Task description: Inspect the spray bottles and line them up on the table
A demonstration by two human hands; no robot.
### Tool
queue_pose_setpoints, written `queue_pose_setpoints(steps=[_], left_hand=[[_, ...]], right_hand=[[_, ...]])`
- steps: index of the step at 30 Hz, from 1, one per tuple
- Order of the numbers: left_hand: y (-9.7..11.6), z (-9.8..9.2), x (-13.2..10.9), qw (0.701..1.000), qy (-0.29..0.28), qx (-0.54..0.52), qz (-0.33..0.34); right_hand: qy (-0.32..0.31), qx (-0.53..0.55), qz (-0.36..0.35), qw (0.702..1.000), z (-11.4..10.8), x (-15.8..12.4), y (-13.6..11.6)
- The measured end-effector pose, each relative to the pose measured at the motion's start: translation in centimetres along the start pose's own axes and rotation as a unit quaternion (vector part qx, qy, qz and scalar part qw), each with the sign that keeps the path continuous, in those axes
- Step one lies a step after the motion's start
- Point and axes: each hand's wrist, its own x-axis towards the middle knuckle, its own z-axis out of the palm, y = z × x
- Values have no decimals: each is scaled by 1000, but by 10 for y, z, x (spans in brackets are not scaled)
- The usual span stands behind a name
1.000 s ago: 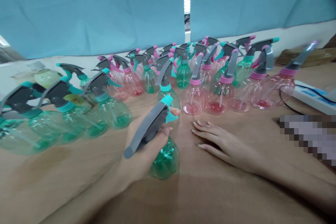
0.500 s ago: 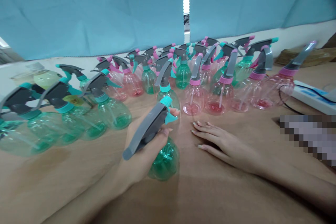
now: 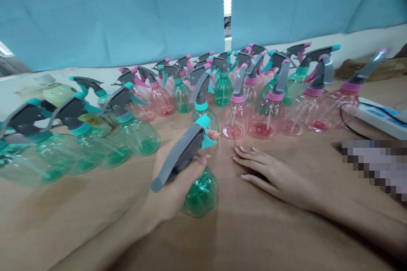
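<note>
My left hand is closed around the neck of a green spray bottle, just under its grey and teal trigger head. The bottle's round clear-green body shows below my fingers. My right hand lies palm down on the wooden table, fingers stretched out and holding nothing. Behind the held bottle stands another green spray bottle. Beyond my right fingertips is a row of pink spray bottles, the nearest being a pink spray bottle.
More green spray bottles line the left side. Several pink and green ones crowd the back before a blue curtain. A white power strip with a black cable and a blurred-out patch lie at right.
The whole view has shifted very slightly. Both hands and the held spray bottle otherwise keep their places.
</note>
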Motion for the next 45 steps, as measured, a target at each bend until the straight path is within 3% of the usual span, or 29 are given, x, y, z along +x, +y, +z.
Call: queue_pose_setpoints(steps=[12,26,35,40,45], left_hand=[[-1,-2,2,1000,-9,-3,15],[-21,-6,-3,1000,13,16,-1],[-16,-4,-2,999,31,9,-4],[-11,-3,0,1000,-3,24,-11],[-6,0,0,1000,9,7,-11]], right_hand=[[-22,-16,3,1000,-2,1,-1],[-17,-8,2,1000,0,2,0],[-24,-13,4,1000,-1,2,-1],[-29,-23,-1,999,-1,3,-1],[-23,-21,-2,1000,-2,2,-1]])
